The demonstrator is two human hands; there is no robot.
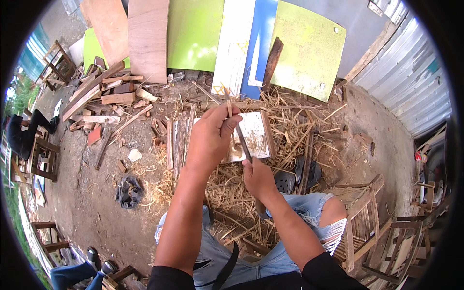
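My right hand (260,180) is closed around the lower end of a long, narrow knife (243,140), whose dark blade slants up and away to the left. Just beyond it, my left hand (212,135) pinches a thin light-brown wood strip (230,110) between thumb and fingers, close against the blade. The fingers hide where strip and blade meet. Below both hands lies a white board (256,126), stained brown, with a wooden edge (267,133) on its right.
Curly wood shavings (290,116) surround the board. Scrap wood (118,96) is piled at far left; coloured panels (193,36) lean behind. A black plastic bag (129,191) lies left, a wooden slatted frame (362,217) stands right. Other people (31,130) sit at the left.
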